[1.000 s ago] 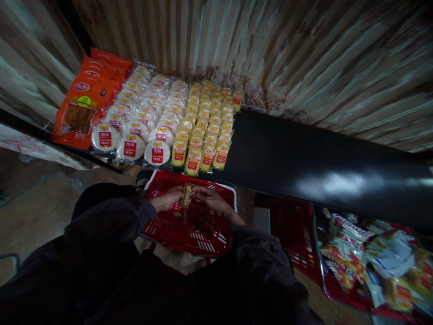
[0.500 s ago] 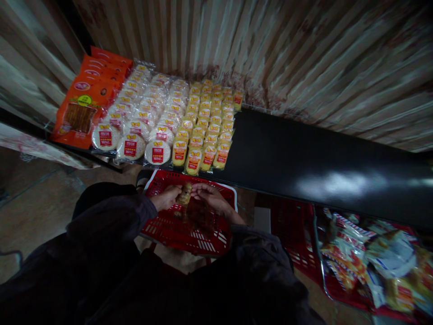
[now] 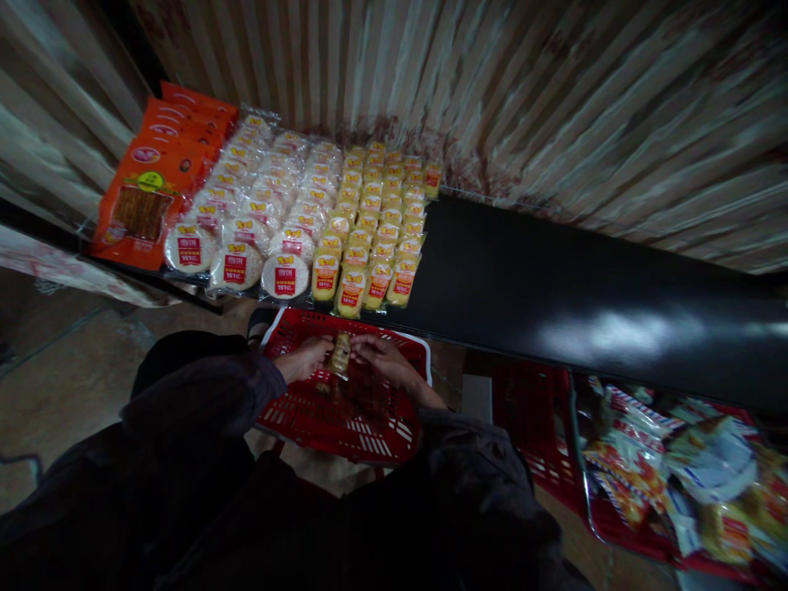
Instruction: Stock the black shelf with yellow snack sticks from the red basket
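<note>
My left hand (image 3: pixel 306 359) and my right hand (image 3: pixel 382 359) meet over a red plastic basket (image 3: pixel 295 414) on the floor. Both pinch a small yellow snack packet (image 3: pixel 340 353) held upright between them. More dark packets lie in the basket under my right hand. Just above the basket, the black shelf (image 3: pixel 554 287) carries rows of the same yellow packets (image 3: pixel 375 222), round white rice-cracker packs (image 3: pixel 271 213) and orange snack bags (image 3: pixel 148 197) at the far left.
The right part of the black shelf is bare. A second red basket (image 3: pixel 523 427) stands to the right on the floor, beside a lower wire shelf of mixed snack bags (image 3: pixel 677 468). Striped panelling backs the shelf.
The packet between my hands has shifted slightly and been turned; both hands stay over the basket.
</note>
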### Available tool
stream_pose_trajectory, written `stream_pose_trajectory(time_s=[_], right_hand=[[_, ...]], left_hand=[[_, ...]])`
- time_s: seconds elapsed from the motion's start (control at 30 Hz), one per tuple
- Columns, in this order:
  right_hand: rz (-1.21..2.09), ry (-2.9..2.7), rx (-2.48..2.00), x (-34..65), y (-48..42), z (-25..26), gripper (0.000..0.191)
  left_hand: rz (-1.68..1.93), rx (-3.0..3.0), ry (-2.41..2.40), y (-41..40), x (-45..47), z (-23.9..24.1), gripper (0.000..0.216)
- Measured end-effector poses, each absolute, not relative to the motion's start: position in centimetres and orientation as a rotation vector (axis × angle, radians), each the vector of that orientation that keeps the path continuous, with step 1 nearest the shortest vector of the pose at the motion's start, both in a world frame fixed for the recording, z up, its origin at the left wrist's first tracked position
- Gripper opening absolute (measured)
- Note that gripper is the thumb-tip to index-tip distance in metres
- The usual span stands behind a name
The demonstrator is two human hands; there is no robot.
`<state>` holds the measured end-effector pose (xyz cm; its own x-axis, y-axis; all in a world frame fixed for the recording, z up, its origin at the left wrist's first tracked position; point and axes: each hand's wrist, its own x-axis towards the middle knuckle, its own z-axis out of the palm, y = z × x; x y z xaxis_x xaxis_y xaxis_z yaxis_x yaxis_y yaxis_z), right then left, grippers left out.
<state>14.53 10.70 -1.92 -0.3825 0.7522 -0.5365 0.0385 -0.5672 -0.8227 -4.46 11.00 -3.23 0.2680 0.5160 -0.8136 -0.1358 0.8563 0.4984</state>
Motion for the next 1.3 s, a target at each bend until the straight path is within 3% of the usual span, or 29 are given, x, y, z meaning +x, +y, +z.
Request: stream_pose_trajectory(time_s=[0.3,0.6,0.93,1.3], right_hand=[[1.955,-1.327,-1.471,14.3,10.6,0.3,0.042],[1.881,-1.640,-1.432,14.8,11.0,-1.2,0.035],[1.710,-1.762,-1.553,15.2,10.9,-2.0,0.031],[1.954,-1.763,-1.350,16.7,11.9,0.2,0.033]], left_hand=[[0.467,0.452,1.109,10.9,-4.4,-0.6,0.018],[0.495,0.531,1.153,10.0,-4.3,-2.8,0.044],[0.476,0.609,1.228,10.2,-3.8,-2.0,0.018],[0.540,0.767,1.216,10.4,-3.2,-0.3,0.007]])
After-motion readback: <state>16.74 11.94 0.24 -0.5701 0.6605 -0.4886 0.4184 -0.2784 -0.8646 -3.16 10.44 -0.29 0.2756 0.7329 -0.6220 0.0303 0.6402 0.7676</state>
